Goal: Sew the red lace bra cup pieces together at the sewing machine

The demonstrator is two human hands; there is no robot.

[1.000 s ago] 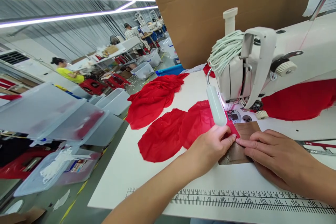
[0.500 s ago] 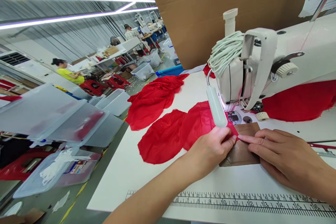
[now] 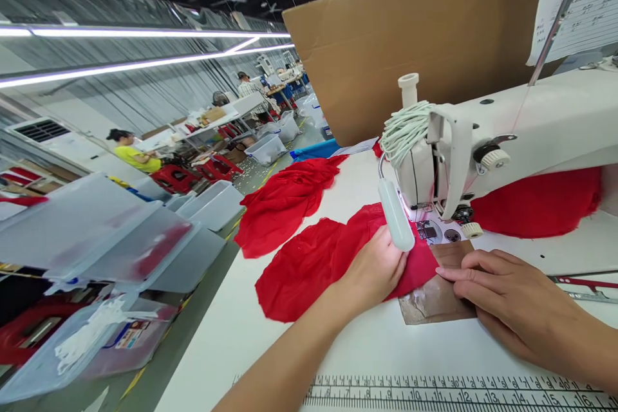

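Observation:
A red fabric piece point(image 3: 419, 270) lies at the needle area of a white sewing machine point(image 3: 545, 135), its corner over a brown plate point(image 3: 429, 306). On the fabric, left of the presser foot, rests my left hand point(image 3: 371, 273), fingers bent and closed on the cloth; a pale lamp head point(image 3: 396, 215) partly covers its fingertips. My right hand point(image 3: 512, 306) lies over the brown plate's right side, fingers stretched out. One of its fingertips touches the fabric's right corner.
Another red fabric piece point(image 3: 284, 206) lies farther back on the white table. More red fabric point(image 3: 541, 203) shows behind the machine arm. Scissors point(image 3: 586, 286) lie at right, a printed ruler point(image 3: 449, 393) along the front. Cardboard point(image 3: 386, 58) stands behind; plastic bins point(image 3: 130, 238) are at left.
My left hand has shifted left and up, away from my right hand, and the fabric's edge now lies more spread over the plate. The camera view has tilted upward.

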